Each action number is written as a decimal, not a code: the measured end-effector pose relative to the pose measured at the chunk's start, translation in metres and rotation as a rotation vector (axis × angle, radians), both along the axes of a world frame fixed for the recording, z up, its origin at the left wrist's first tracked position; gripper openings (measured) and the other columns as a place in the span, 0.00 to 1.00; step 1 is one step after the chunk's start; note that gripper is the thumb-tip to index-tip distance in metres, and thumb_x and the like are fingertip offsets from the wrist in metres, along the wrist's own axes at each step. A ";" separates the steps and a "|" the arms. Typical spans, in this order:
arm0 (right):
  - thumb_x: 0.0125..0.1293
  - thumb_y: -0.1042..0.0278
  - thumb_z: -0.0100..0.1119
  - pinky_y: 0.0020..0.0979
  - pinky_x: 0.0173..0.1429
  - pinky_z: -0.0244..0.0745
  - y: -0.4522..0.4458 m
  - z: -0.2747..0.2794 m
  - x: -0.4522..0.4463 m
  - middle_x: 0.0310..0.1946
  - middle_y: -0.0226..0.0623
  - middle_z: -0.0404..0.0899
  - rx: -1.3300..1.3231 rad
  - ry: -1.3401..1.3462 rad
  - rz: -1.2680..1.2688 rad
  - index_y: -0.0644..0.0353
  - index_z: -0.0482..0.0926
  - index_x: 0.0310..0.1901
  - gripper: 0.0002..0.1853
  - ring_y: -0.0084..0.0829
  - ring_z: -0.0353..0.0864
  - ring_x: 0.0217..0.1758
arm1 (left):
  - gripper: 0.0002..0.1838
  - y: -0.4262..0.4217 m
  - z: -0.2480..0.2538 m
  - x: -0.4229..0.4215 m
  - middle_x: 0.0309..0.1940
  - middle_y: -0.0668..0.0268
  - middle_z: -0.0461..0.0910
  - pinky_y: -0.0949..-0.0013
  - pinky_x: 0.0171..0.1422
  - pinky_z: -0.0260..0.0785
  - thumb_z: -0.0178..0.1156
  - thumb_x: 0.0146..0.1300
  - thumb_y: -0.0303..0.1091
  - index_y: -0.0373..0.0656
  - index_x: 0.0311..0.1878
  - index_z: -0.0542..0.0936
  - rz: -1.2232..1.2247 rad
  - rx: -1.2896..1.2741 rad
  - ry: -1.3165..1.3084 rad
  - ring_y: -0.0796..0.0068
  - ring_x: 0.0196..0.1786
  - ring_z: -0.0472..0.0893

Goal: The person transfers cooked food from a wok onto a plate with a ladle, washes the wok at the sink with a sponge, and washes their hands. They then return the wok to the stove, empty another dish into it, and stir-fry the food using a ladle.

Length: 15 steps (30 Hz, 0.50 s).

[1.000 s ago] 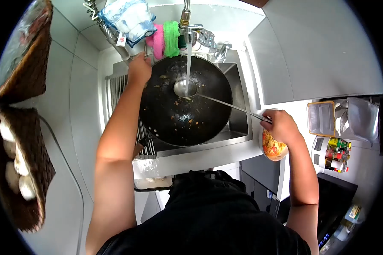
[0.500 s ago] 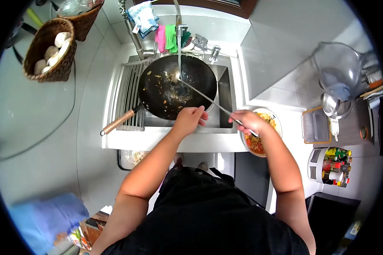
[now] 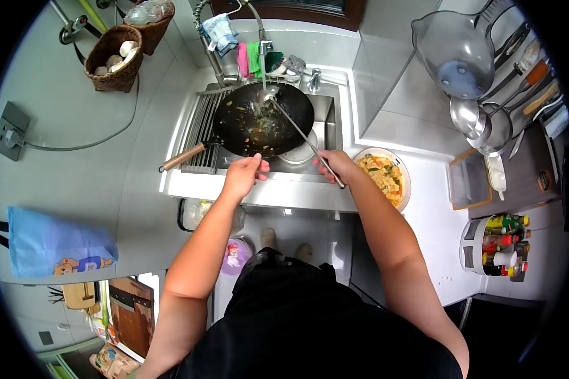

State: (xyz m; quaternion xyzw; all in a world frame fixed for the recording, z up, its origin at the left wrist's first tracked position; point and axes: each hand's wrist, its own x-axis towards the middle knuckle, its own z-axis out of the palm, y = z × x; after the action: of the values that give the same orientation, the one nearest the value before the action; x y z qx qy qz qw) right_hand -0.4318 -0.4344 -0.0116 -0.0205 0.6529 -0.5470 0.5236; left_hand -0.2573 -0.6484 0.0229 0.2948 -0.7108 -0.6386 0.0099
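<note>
A black wok (image 3: 237, 129) with scraps of food and water in it rests over the sink, its wooden handle (image 3: 184, 156) pointing to the left. My right hand (image 3: 337, 167) is closed around the long metal handle of a ladle (image 3: 289, 118). The ladle's head lies in the far part of the wok, beneath water running from the tap (image 3: 265, 47). Close to the wok's near rim is my left hand (image 3: 243, 177), holding nothing, its fingers apart and slightly bent. Whether its fingertips touch the rim I cannot tell.
A plate of cooked food (image 3: 384, 175) stands on the counter beside my right forearm. Further right are a bottle rack (image 3: 473, 245), a clear container (image 3: 469, 183) and hanging utensils (image 3: 466, 117). A metal drying rack (image 3: 199, 129) spans the sink's left side. Baskets (image 3: 117, 62) hang upper left.
The ladle's head has moved toward the far side of the wok, under the water stream. Both hands have shifted left in view. The camera view has shifted too, showing more of the food plate.
</note>
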 end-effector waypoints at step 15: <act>0.74 0.52 0.40 0.32 0.17 0.62 -0.080 0.003 0.087 0.16 0.31 0.68 -0.167 -0.032 -0.326 0.61 0.76 0.36 0.21 0.27 0.63 0.10 | 0.24 0.013 -0.044 -0.032 0.36 0.65 0.81 0.68 0.33 0.68 0.39 0.75 0.51 0.42 0.53 0.76 -0.124 0.359 -0.073 0.76 0.30 0.79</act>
State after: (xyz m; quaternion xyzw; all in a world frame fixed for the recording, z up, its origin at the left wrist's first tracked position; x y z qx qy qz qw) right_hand -0.3446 -0.5145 -0.0083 0.0509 0.5914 -0.6772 0.4347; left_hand -0.2898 -0.6351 -0.0210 0.2703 -0.6023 -0.7433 -0.1079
